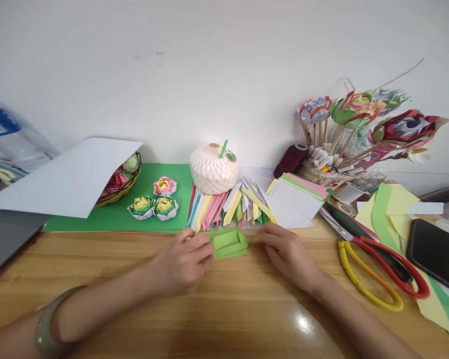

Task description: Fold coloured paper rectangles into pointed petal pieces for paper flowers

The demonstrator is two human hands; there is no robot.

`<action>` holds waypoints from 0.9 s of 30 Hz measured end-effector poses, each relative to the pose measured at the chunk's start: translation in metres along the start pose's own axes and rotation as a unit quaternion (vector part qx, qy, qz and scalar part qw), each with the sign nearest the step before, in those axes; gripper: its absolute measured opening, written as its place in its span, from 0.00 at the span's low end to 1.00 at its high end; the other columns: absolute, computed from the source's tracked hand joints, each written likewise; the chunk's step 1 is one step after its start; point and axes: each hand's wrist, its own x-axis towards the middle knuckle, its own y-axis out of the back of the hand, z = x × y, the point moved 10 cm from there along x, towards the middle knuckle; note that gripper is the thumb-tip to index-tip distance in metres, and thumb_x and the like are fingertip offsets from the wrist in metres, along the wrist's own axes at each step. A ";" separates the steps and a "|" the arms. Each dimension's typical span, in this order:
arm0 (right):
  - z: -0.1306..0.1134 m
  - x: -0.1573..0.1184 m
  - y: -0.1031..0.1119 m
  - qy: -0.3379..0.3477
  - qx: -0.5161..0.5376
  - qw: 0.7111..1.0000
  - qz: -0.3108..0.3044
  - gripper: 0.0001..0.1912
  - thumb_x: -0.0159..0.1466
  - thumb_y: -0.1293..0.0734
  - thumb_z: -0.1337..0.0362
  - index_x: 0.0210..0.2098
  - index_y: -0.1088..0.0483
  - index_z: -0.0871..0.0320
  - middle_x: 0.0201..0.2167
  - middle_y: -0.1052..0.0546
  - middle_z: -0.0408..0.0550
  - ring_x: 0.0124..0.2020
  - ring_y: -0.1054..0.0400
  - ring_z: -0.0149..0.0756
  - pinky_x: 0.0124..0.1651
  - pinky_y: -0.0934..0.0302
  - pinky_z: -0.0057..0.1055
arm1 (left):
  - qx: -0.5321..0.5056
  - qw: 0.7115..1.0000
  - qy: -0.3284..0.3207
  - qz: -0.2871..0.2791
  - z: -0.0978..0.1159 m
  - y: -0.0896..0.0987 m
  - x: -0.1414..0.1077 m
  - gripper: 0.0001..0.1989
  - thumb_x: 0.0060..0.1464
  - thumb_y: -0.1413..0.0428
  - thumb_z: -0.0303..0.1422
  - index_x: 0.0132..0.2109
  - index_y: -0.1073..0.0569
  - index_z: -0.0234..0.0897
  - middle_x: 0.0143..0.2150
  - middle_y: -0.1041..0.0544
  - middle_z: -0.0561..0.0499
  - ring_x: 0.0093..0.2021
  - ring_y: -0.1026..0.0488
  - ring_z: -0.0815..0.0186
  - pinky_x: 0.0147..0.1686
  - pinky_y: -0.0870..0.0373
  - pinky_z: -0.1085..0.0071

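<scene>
A piece of light green paper (228,243), folded with raised edges like a shallow boat, lies near the table's back half. My left hand (190,259) is closed on its left end, the fingers on top and the thumb mostly hidden. Just beyond its pointed right end is my right hand (284,249), fingers loosely bent and a little apart, with nothing visible in them. Behind the paper lies a row of folded paper strips (213,212) in pink, yellow, white, blue and green. Three paper lotus flowers (164,187) sit on a green sheet (108,222) to the left.
A white textured pot (214,169) stands against the wall. Right of it are stacked paper sheets (295,202), scissors (374,269), a black phone (437,252) and paper flowers (357,107) on sticks. A white sheet (71,174) partly covers a basket (134,182) at left.
</scene>
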 end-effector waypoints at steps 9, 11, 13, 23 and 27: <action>0.013 0.010 -0.019 -0.106 0.084 0.991 -0.009 0.13 0.60 0.39 0.72 0.42 0.29 0.57 0.30 0.28 0.45 0.31 0.34 0.34 0.35 0.37 0.30 | 0.024 1.000 -0.003 0.005 0.002 0.003 0.004 0.13 0.58 0.54 0.24 0.30 0.28 0.35 0.29 0.27 0.50 0.37 0.34 0.63 0.35 0.45 0.65; 0.017 0.008 -0.021 -0.124 0.097 0.987 -0.015 0.12 0.58 0.38 0.73 0.39 0.28 0.57 0.26 0.29 0.42 0.26 0.35 0.31 0.29 0.39 0.26 | 0.024 1.000 -0.002 0.008 0.002 0.003 0.005 0.13 0.58 0.54 0.24 0.31 0.27 0.35 0.29 0.27 0.50 0.36 0.34 0.64 0.35 0.44 0.65; 0.020 0.007 -0.021 -0.138 0.113 0.984 -0.022 0.10 0.57 0.38 0.74 0.34 0.27 0.58 0.24 0.29 0.41 0.24 0.36 0.29 0.26 0.41 0.25 | 0.023 1.000 0.003 0.009 0.000 0.003 0.005 0.13 0.59 0.54 0.25 0.33 0.27 0.35 0.30 0.26 0.50 0.36 0.34 0.63 0.36 0.44 0.64; 0.029 0.004 -0.020 -0.180 0.145 0.973 -0.004 0.06 0.55 0.35 0.70 0.32 0.28 0.57 0.23 0.32 0.41 0.26 0.38 0.31 0.29 0.43 0.27 | -0.001 0.999 0.032 0.021 -0.006 0.009 0.010 0.11 0.58 0.52 0.25 0.32 0.26 0.36 0.32 0.24 0.49 0.37 0.33 0.63 0.34 0.41 0.66; 0.031 0.004 -0.020 -0.211 0.210 0.955 0.001 0.06 0.59 0.37 0.64 0.27 0.33 0.58 0.23 0.30 0.41 0.25 0.36 0.31 0.28 0.41 0.27 | -0.059 0.993 0.098 0.043 -0.018 0.014 0.007 0.10 0.55 0.52 0.24 0.34 0.26 0.36 0.29 0.25 0.49 0.33 0.33 0.64 0.31 0.39 0.68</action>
